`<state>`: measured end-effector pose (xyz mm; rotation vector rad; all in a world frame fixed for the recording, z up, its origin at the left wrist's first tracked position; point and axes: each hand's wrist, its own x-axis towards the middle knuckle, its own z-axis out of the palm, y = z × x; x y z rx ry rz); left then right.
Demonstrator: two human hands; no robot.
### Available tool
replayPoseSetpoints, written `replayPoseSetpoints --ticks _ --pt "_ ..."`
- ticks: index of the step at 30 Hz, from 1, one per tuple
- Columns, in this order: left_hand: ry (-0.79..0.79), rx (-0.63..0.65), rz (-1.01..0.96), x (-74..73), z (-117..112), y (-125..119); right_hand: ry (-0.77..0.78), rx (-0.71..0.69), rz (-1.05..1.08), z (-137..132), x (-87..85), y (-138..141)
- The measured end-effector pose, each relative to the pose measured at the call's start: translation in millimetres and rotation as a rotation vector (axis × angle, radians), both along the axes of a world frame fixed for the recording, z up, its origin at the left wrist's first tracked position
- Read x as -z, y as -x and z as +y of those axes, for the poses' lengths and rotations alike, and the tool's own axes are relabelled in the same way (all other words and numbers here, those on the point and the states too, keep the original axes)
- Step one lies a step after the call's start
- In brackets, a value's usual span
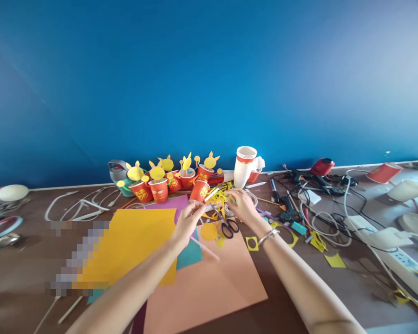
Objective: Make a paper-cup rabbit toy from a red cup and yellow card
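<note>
My left hand is closed, thumb and fingers pinched together just in front of a red paper cup; what it pinches is too small to make out. Past its wrist side a pale straw slants over the peach paper. My right hand reaches in from the right with bent fingers among yellow paper scraps, and its fingertips hide what they grip. Between the hands lie black-handled scissors, their blades pointing away. A yellow paper disc rests close to them.
Red cups with yellow eared paper heads line the wall. Stacked white cups stand right of them. Yellow sheets lie left. Glue guns, tangled cables and a power strip crowd the right side.
</note>
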<state>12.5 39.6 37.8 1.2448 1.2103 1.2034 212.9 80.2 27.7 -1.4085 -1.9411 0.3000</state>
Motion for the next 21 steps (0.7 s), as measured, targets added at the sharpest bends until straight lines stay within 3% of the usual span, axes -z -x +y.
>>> replayPoseSetpoints --ticks 2,4,10,15,21 --pt "0.037 0.038 -0.041 -5.0 -1 -6 0.022 -0.224 0.208 -6 -8.8 8" --pt "0.076 0.081 -0.091 -9.8 -2 -11 0.004 -0.291 0.289 -11 -16.3 14" --pt "0.14 0.136 -0.219 -14.7 -2 -19 -0.105 -0.27 0.221 -17 -23.4 17" --pt "0.164 0.168 -0.205 -17.6 1 -16 -0.134 -0.3 0.125 -18 -26.0 15" --pt "-0.071 0.08 0.065 -9.7 23 -7 -0.214 -0.268 0.073 -20 -23.5 15"
